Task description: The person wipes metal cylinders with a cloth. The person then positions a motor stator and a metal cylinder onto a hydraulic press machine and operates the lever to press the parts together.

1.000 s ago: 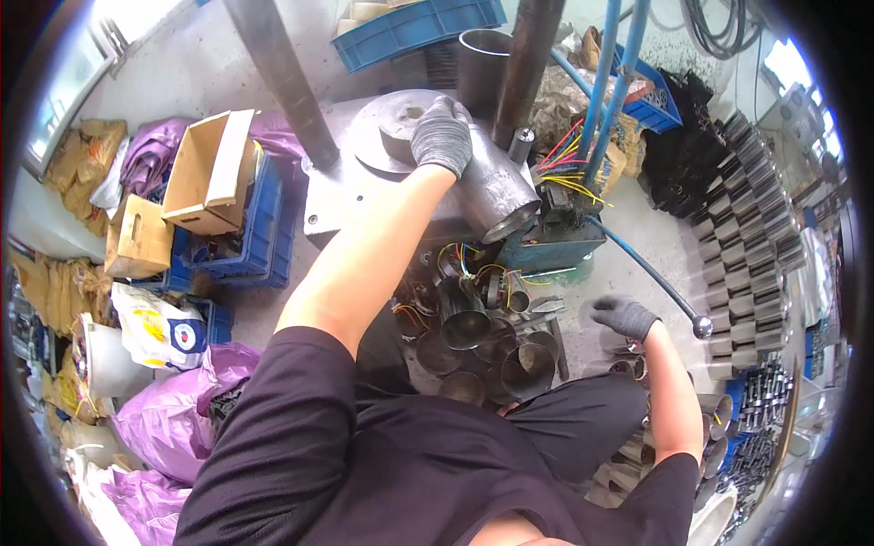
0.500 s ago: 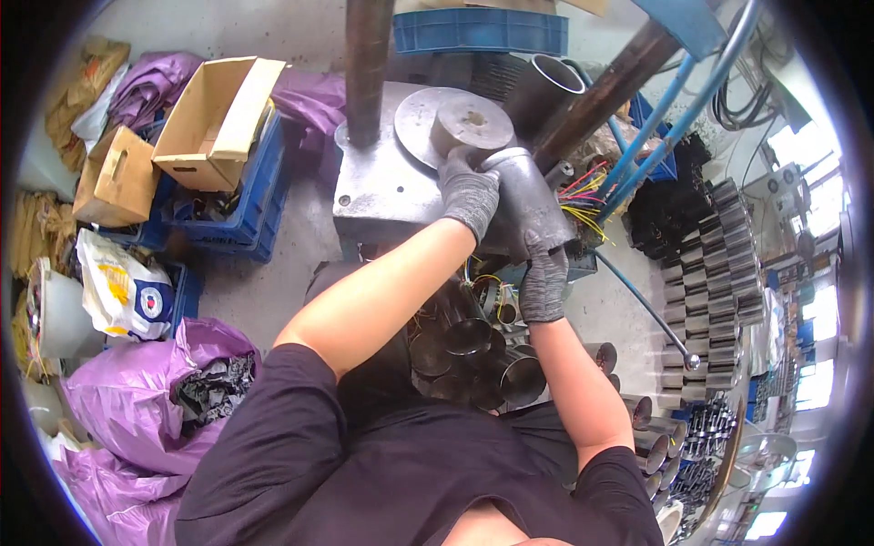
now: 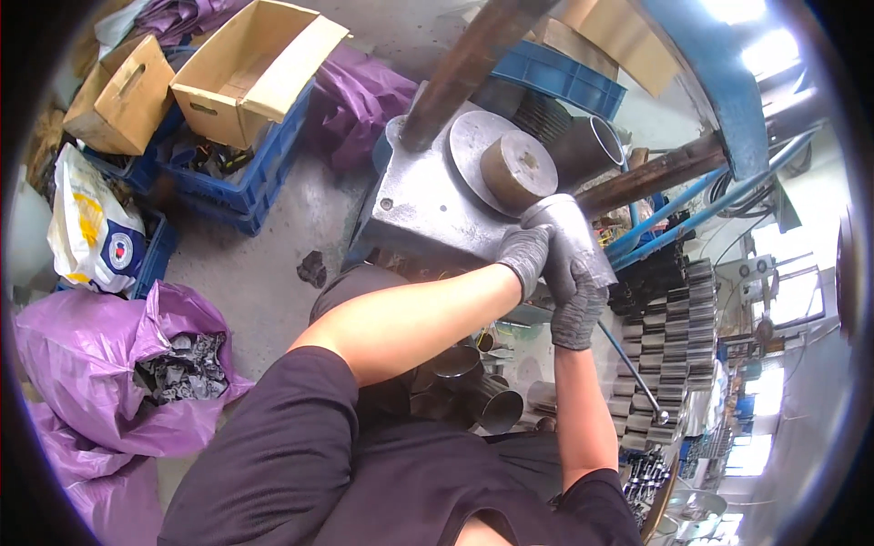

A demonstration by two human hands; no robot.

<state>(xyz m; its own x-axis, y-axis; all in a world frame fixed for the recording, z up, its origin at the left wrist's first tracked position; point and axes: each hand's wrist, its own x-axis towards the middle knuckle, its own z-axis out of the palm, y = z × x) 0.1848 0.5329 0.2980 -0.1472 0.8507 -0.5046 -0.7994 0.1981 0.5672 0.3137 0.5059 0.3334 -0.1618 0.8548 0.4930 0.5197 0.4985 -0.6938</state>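
Note:
In both gloved hands I hold a grey metal cylinder (image 3: 574,235), tilted near the front right edge of the press table (image 3: 414,196). My left hand (image 3: 525,257) is closed against its left side near the upper end. Lower down, my right hand (image 3: 580,308) wraps around the cylinder; some of its fingers are hidden. Just behind the cylinder, a thick round metal block (image 3: 519,171) sits on a flat disc (image 3: 464,150) on the table. A dark open tube (image 3: 583,153) leans at the disc's right.
Dark steel columns (image 3: 469,68) and blue bars (image 3: 678,232) flank the table. Several metal tubes (image 3: 496,405) lie below my arms, and stacked tubes (image 3: 669,350) stand at right. Cardboard boxes (image 3: 241,68), blue crates (image 3: 223,187) and purple bags (image 3: 86,364) fill the left.
The view has shifted and turned. My left hand has moved from the block's edge onto the cylinder's side. The right hand still grips the cylinder.

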